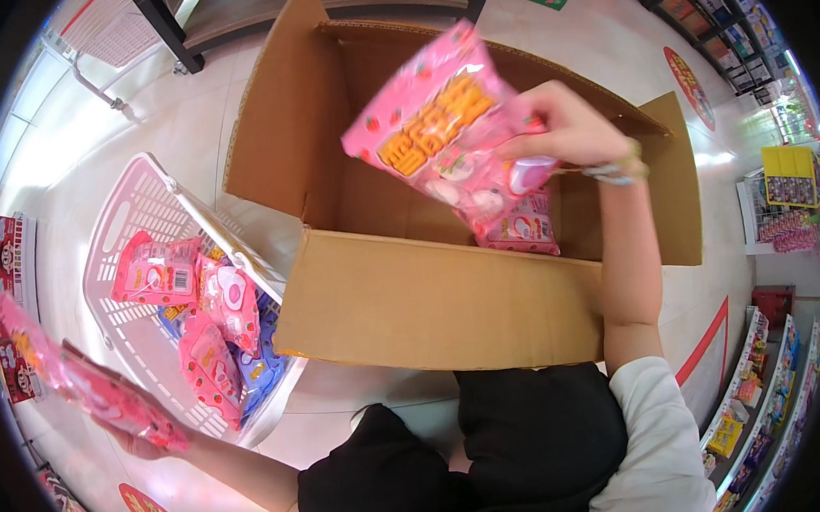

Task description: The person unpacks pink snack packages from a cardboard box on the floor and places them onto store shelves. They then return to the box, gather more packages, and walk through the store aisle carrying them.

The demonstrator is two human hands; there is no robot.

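At the far left, the left hand [140, 443] has hold of a pink packet [88, 389], seen nearly edge-on and raised beside the basket's left side; its fingers are mostly hidden behind the packet, so how far they curl cannot be told. Next comes the pale plastic basket [142, 182], where 3 pink bags [227, 301] lie bunched from the left side toward the near corner, overlapping blue bags [265, 358] by the right side. To its right stands an open cardboard box [440, 296], flaps spread. Above its opening the right hand [565, 125] grips another pink packet [444, 115], slightly blurred and tilted, with thumb and fingers closed on its right edge. Below that, 1 pink pouch [524, 227] lies inside the box by the near wall, right of its middle. Farther right are stocked shelves [750, 382].
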